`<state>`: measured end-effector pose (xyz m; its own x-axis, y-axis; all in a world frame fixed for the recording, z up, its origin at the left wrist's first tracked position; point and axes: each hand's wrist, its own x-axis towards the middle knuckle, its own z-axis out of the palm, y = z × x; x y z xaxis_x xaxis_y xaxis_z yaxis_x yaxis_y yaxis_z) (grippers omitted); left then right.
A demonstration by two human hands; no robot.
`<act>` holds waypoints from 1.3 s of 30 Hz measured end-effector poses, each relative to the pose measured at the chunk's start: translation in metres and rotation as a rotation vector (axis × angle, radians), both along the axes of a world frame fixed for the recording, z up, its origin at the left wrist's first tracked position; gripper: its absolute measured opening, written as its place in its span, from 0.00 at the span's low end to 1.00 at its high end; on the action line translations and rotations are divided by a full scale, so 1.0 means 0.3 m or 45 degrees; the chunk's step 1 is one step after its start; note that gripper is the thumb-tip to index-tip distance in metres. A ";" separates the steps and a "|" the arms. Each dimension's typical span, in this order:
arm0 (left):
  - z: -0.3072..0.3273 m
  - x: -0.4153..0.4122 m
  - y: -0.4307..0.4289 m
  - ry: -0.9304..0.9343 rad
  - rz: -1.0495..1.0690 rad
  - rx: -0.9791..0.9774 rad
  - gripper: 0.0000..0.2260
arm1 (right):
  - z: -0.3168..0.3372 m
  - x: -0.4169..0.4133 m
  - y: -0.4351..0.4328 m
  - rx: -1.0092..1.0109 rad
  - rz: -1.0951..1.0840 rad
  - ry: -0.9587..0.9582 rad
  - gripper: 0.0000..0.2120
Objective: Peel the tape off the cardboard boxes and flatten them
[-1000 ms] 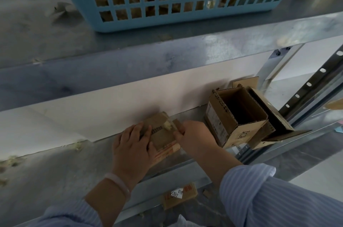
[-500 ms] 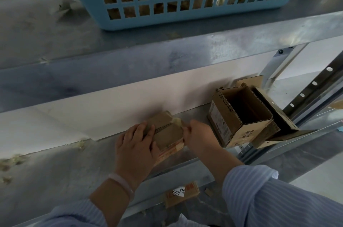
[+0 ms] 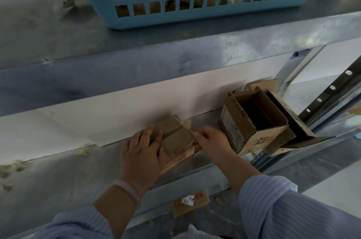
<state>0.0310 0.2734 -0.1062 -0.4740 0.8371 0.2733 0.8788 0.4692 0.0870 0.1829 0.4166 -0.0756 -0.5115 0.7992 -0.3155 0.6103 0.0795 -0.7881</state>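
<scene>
The left hand (image 3: 142, 152) lies palm-down on the small cardboard box (image 3: 176, 138). Its fingers are close together and nearly straight, pressing the box's left half onto the metal shelf (image 3: 58, 176). A pale bracelet (image 3: 128, 190) circles that wrist. The right hand (image 3: 213, 141) has its fingers curled, and the tips pinch a strip of clear tape (image 3: 187, 124) at the small box's right edge. The fingertips are blurred, so how much of the strip is free cannot be told. A crumpled yellowish end of the tape sits at the small box's far right corner. Both forearms come out of light blue striped sleeves (image 3: 293, 211).

The small box lies squashed low just left of the open cardboard box (image 3: 252, 121), with the right hand between the two. The open box stands upright on the same shelf, with its mouth facing up and dark inside. It has a printed label on its left side, and its flaps are folded out to the right. A flat piece of cardboard (image 3: 263, 85) stands just behind the open box against the pale wall.

Above the open box and to its left, a blue plastic basket (image 3: 195, 18) sits on the upper shelf (image 3: 48, 29), with brownish things showing through its grid holes. Below the open box and to its left, under the shelf's front edge, lies a cardboard scrap (image 3: 199, 202) with a white handwritten label.
</scene>
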 end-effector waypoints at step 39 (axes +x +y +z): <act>-0.014 -0.078 -0.028 -0.004 -0.230 0.063 0.21 | 0.022 0.016 0.002 -0.893 -0.121 0.185 0.05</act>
<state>0.0075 0.2649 -0.1105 -0.3182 0.8942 0.3150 0.9480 0.2990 0.1090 0.1876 0.4171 -0.0690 -0.5259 0.4767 -0.7044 0.4746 -0.5228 -0.7082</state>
